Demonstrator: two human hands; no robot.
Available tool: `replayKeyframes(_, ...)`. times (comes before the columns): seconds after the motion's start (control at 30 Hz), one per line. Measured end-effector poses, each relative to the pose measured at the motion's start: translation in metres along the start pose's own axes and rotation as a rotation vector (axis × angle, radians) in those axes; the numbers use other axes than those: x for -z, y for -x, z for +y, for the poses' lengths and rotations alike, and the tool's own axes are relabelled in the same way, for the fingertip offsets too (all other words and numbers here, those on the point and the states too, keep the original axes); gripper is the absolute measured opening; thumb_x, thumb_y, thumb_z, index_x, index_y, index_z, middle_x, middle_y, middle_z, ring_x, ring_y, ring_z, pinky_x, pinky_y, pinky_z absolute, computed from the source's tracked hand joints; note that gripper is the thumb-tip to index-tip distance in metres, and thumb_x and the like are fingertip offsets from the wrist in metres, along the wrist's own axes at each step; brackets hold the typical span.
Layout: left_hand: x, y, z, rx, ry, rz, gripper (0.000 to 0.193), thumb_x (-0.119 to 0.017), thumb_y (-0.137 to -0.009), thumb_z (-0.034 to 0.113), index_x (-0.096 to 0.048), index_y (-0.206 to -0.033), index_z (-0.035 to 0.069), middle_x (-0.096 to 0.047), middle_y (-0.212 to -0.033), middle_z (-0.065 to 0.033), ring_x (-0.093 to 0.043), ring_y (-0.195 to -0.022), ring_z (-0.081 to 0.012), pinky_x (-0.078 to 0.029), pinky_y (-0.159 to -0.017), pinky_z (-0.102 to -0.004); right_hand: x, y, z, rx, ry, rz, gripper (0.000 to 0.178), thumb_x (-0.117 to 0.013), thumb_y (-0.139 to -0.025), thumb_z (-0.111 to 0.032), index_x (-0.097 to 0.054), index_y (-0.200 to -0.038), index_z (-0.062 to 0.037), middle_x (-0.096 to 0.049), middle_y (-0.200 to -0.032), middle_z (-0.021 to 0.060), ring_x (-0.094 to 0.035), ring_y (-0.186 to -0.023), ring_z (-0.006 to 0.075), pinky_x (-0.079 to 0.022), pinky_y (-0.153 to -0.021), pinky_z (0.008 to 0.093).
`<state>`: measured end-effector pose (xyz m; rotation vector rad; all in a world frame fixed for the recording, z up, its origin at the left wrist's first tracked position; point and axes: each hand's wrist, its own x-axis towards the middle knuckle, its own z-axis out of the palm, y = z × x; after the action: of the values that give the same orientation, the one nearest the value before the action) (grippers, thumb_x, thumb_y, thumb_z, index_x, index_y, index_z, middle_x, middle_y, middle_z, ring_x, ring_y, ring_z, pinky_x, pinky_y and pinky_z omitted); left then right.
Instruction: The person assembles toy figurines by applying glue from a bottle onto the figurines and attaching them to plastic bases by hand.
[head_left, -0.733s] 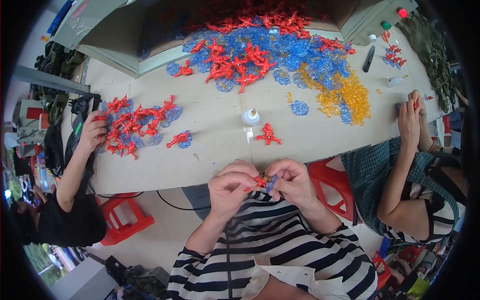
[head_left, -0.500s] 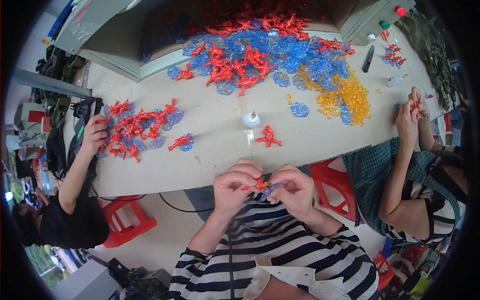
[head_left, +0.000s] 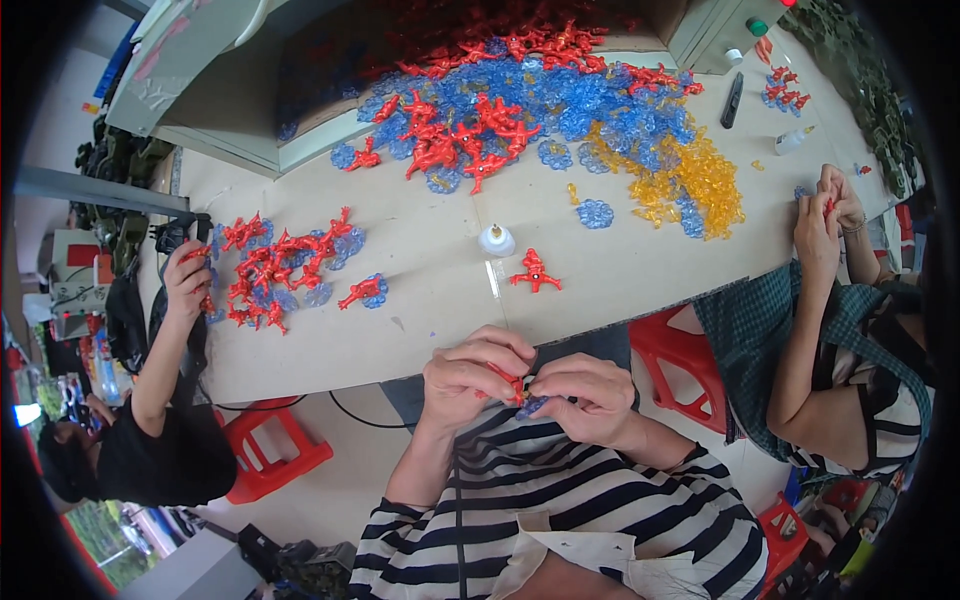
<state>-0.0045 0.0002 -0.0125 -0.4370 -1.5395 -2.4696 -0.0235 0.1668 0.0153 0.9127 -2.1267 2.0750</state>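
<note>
Left hand (head_left: 472, 380): pinching red figure (head_left: 515, 384). Right hand (head_left: 585, 398): pinching blue disc (head_left: 531, 408). Slipping, we could drop either off table's (head_left: 440, 290) near edge.

You had open table (head_left: 430, 245) left of the white bottle (head_left: 496, 240) and right of the red figure (head_left: 535, 273); those 2 sat ahead of your hands (head_left: 470, 378), with heaped blue pieces (head_left: 602, 112) blocking beyond.

Head-worn fisheye, looking down and forward from wearer's head (wide view, straight lines bowed); left hand (head_left: 468, 378) and right hand (head_left: 588, 397) close, below centre, tabletop (head_left: 425, 245) stretching beyond.
</note>
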Motion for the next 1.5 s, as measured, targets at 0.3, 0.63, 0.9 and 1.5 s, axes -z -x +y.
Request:
replayKeyframes(0.3, -0.009, -0.001, 0.004, -0.016, -0.258, 0.037, 0.014, -0.069, -0.060, -0.006, -0.065, -0.069, 0.004, -0.064, -0.081, -0.0085, -0.061, -0.083, -0.0277, -0.051, -0.067, -0.0338, -0.002, 0.009, 0.020, -0.134, -0.218, 0.006, 0.019, -0.072, -0.065, 0.002, -0.064, -0.082, 0.0002, -0.064, -0.082, 0.0115, -0.062, -0.072, 0.0191, -0.050, -0.064, 0.0261)
replayKeyframes(0.63, -0.007, -0.003, 0.005, -0.024, -0.355, 0.028, 0.015, -0.066, -0.060, -0.009, -0.065, -0.069, 0.004, -0.064, -0.081, -0.0082, -0.061, -0.083, -0.0273, -0.050, -0.066, -0.0324, -0.004, 0.010, 0.027, -0.162, -0.303, 0.035, 0.018, -0.071, -0.068, 0.000, -0.063, -0.084, 0.0007, -0.064, -0.082, 0.0112, -0.062, -0.073, 0.0184, -0.049, -0.066, 0.0260)
replayKeyframes(0.9, -0.001, -0.001, 0.009, -0.009, -0.351, 0.022, 0.018, -0.064, -0.060, -0.010, -0.065, -0.071, 0.004, -0.064, -0.083, -0.0085, -0.060, -0.084, -0.0271, -0.050, -0.069, -0.0327, -0.007, 0.007, 0.027, -0.168, -0.290, 0.017, 0.019, -0.071, -0.067, 0.001, -0.063, -0.084, 0.0008, -0.063, -0.082, 0.0105, -0.062, -0.073, 0.0176, -0.049, -0.065, 0.0257)
replayKeyframes(1.5, 0.029, -0.032, 0.051, -0.134, -1.787, 0.270, 0.032, -0.073, -0.064, 0.009, -0.065, -0.096, 0.007, -0.060, -0.091, -0.0056, -0.052, -0.084, -0.0246, -0.043, -0.074, -0.0341, -0.005, -0.090, 0.058, 0.079, 0.585, -0.027, 0.040, -0.075, -0.062, -0.009, -0.062, -0.099, -0.0020, -0.061, -0.095, 0.0087, -0.052, -0.089, 0.0261, -0.045, -0.075, 0.0319)
